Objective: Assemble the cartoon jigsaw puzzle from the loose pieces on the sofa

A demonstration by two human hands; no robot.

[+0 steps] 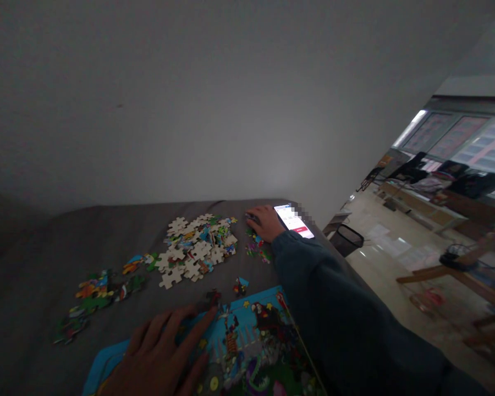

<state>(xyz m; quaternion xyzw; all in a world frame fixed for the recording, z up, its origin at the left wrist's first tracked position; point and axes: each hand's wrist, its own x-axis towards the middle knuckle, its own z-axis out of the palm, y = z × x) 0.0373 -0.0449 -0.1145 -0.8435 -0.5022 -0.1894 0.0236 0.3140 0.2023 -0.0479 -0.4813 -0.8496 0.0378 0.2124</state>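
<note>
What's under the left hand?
The left hand lies over the blue border of an assembled jigsaw puzzle on a grey fabric surface. Whatever part of the puzzle picture lies beneath the palm and fingers is covered and cannot be seen.

Matt grey cloth (45, 264) beside the left hand (157, 357), dull cardboard puzzle pieces (196, 247) up ahead, and glossy phone glass (293, 221) right against the right hand (264, 223)!

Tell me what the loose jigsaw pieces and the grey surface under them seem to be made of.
The jigsaw pieces look like pressed cardboard: matte, with plain pale backs and printed colour fronts. The grey surface looks like fabric, perhaps a blanket: dull, without shine, though dim light leaves that open.
</note>
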